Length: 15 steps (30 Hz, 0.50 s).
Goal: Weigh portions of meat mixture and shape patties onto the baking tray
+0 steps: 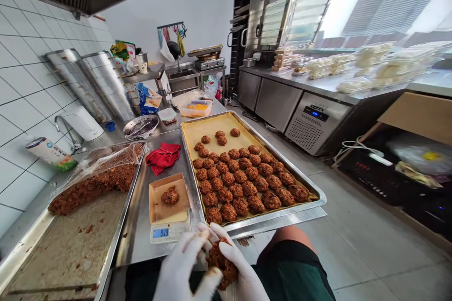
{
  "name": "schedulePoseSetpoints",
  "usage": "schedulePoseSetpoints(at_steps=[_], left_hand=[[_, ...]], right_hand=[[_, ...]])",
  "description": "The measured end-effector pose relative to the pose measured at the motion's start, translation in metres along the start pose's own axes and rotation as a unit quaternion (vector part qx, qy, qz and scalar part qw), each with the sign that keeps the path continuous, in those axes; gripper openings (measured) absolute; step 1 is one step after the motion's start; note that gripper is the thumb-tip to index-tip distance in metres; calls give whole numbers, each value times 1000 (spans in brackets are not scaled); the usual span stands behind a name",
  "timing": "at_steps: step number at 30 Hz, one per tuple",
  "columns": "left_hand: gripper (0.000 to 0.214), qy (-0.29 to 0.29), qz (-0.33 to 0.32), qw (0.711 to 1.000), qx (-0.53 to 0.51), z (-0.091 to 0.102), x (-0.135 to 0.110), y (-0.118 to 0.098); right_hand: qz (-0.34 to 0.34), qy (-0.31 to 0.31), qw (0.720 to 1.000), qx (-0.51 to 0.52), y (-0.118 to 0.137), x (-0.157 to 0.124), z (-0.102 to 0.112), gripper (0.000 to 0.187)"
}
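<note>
My left hand [189,265] and my right hand [247,270], both in white gloves, are closed around a ball of brown crumbly mixture [222,263] at the bottom of the view. The fingers hide part of it. Just beyond them, a digital scale [171,231] reads what looks like 91.9 and carries a cardboard tray [158,209] with one brown ball [170,195] in it. To the right, rows of similar brown balls [240,176] lie on a paper-lined baking tray [319,194].
At left stands a metal tray [116,230] with loose brown mixture [102,181] under plastic wrap. A red cloth [163,158], a bowl [141,127] and a plastic tub [196,109] sit farther back. Packed clear boxes [395,68] are stacked on the right counter [328,84].
</note>
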State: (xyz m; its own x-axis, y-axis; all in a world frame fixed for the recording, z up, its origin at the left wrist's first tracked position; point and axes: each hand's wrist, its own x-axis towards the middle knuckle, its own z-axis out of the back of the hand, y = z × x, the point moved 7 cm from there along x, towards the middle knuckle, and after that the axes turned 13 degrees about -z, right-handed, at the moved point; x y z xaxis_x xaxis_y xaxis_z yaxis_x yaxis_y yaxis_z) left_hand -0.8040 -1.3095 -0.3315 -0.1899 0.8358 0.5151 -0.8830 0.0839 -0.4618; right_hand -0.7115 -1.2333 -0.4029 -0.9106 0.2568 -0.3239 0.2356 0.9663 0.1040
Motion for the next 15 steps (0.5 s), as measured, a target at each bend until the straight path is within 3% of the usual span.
schedulePoseSetpoints(at_steps=[3, 7, 10, 12, 15], left_hand=[[53, 0, -45, 999, -20, -19, -3, -21], [38, 32, -55, 997, -34, -10, 0, -23], [36, 56, -62, 995, -50, 0, 1, -19], [27, 57, -30, 996, -54, 8, 2, -3], [23, 22, 83, 996, 11, 27, 6, 49]], right_hand=[[-6, -7, 999, -41, 1, -1, -6, 36], [-67, -60, 978, -189, 2, -8, -1, 35], [-96, -78, 970, -209, 2, -10, 10, 33], [-102, -93, 975, -175, -1, -8, 20, 31], [-99, -132, 976, -145, -5, -3, 32, 26]])
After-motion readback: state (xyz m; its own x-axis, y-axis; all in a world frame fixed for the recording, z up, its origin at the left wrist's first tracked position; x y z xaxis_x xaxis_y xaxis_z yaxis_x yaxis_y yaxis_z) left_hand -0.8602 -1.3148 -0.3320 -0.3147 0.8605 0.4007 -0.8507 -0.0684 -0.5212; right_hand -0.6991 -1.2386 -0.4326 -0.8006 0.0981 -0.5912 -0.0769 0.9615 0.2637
